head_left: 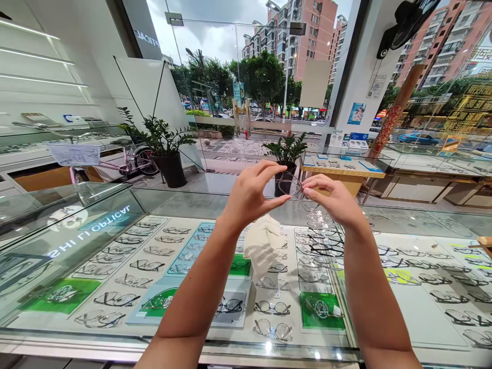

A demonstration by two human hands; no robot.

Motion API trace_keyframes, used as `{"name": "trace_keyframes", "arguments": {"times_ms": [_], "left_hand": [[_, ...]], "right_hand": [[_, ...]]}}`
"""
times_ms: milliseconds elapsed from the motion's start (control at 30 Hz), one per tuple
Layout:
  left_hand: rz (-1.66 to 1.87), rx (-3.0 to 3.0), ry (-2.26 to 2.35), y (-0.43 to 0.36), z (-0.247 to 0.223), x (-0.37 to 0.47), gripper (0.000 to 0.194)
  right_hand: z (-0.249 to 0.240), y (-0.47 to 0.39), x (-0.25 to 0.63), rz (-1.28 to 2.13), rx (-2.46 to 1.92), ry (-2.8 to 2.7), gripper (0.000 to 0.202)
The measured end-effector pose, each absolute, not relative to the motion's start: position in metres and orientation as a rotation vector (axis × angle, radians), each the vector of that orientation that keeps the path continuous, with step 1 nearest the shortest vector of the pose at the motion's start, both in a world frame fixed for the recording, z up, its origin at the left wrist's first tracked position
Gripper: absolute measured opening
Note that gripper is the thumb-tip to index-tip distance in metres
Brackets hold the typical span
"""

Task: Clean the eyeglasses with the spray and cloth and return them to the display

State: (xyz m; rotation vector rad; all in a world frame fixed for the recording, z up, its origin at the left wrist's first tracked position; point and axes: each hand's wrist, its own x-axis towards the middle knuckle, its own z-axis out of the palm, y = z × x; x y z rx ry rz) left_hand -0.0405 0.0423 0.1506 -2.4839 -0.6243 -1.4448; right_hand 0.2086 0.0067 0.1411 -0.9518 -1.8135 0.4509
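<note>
Both hands are raised above a glass display case (269,353), holding a thin-rimmed pair of glasses (291,185) between them. My left hand (257,190) has its thumb and index finger on the left side of the frame, one above and one below the lens. On the other side, my right hand (326,195) pinches the frame with fingertips and thumb. A crumpled cream cloth (263,243) lies on the case below my left hand. Under the glass, rows of eyeglasses (272,307) rest on white, blue and green panels.
Stacked glasses (325,243) stand below my right hand. Beyond the case are two potted plants (172,169), a bicycle (126,159) at the left, another display counter (342,171) at the right, and glass doors facing a street.
</note>
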Motion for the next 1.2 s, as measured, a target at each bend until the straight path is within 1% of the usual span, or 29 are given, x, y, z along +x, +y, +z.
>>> {"name": "trace_keyframes", "arguments": {"times_ms": [167,367,467,633,767,900,967,1000,1033,1100,1133,1200], "left_hand": [[-1.499,-2.554,-0.579,0.042,0.151,-0.040,0.056],[-1.542,-2.631,-0.548,0.043,0.150,-0.040,0.054],[-1.683,-2.732,-0.514,0.042,0.149,-0.037,0.056],[-1.970,-2.937,-0.408,0.041,0.144,-0.029,0.062],[-2.040,-3.021,-0.337,0.044,0.142,-0.027,0.061],[-2.044,-2.947,-0.377,0.049,0.140,-0.021,0.069],[-2.173,-2.766,-0.470,0.050,0.136,-0.014,0.070],[-2.287,-2.623,-0.550,0.050,0.133,-0.009,0.066],[-2.408,-2.459,-0.645,0.050,0.130,-0.004,0.058],[-2.567,-2.222,-0.836,0.047,0.123,0.006,0.035],[-2.598,-2.198,-0.913,0.045,0.120,0.011,0.027],[-2.590,-2.345,-1.014,0.042,0.116,0.018,0.025]], "right_hand": [[0.142,0.007,0.214,0.626,-0.896,-1.854,0.023],[0.143,0.006,0.216,0.696,-0.905,-1.866,0.024],[0.142,0.006,0.213,0.750,-0.883,-1.842,0.025],[0.141,0.005,0.205,0.950,-0.828,-1.731,0.028],[0.142,0.003,0.202,1.024,-0.803,-1.683,0.027],[0.141,0.006,0.199,1.027,-0.779,-1.623,0.028],[0.138,0.010,0.198,0.960,-0.784,-1.551,0.028],[0.136,0.013,0.197,0.910,-0.793,-1.510,0.028],[0.134,0.016,0.197,0.853,-0.804,-1.474,0.028],[0.131,0.020,0.194,0.732,-0.822,-1.428,0.028],[0.130,0.020,0.191,0.659,-0.832,-1.415,0.027],[0.128,0.019,0.184,0.469,-0.873,-1.414,0.024]]}}
